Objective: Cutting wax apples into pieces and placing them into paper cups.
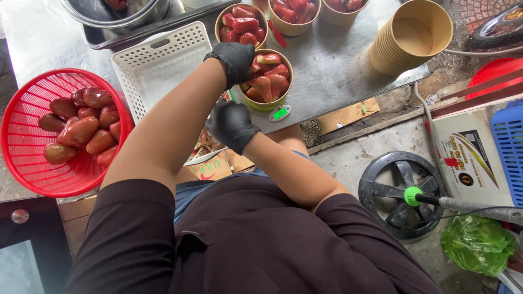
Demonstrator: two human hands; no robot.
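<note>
From above, the left hand (pixel 235 59), in a black glove, rests curled on the rim of a paper bowl (pixel 267 80) heaped with cut red fruit, which stands on a small scale (pixel 280 113) at the near edge of the steel worktop (pixel 327 65); I cannot tell whether it grips the fruit. The right hand (pixel 231 125), also gloved, is closed into a loose fist just below the bowl, and what it holds is hidden. A red basket (pixel 32 163) of whole fruit sits to the left beside a white tray (pixel 163 60), with a stack of cups (pixel 408 38) well apart on the right.
</note>
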